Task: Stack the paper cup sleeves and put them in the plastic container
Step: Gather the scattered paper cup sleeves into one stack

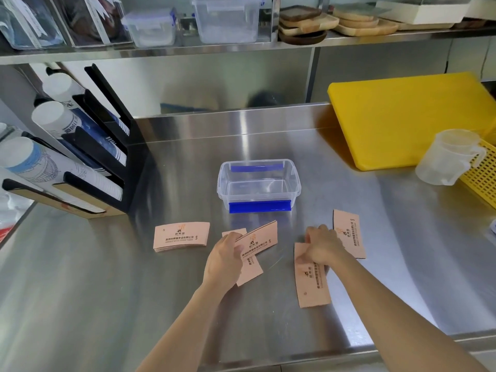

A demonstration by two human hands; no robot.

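Sleeves (pixel 259 237), thin and light, suit edge pinches; left hand (pixel 224 260) grips a stack mid-frame; right hand (pixel 323 247) pinches one lower right.

Hands: two, left hand (pixel 224 260), right hand (pixel 323 247).

Pink cup sleeves on the table (pixel 107 277): five spots.
- small stack (pixel 181 236), left of centre; sleeve count unclear
- tilted bundle (pixel 259 237) in the left hand
- loose sleeve (pixel 251 271) under that hand
- lower sleeve (pixel 311 283) beneath the right hand
- far sleeve (pixel 350 233), right of centre

Open clear container (pixel 259 183), centre: one. Lidded clear containers, top shelf: two. Yellow cutting board (pixel 410 122): one. Clear measuring jug (pixel 451 157): one. Yellow basket (pixel 483 178), right edge: one. Cup stacks in rack, left: three.
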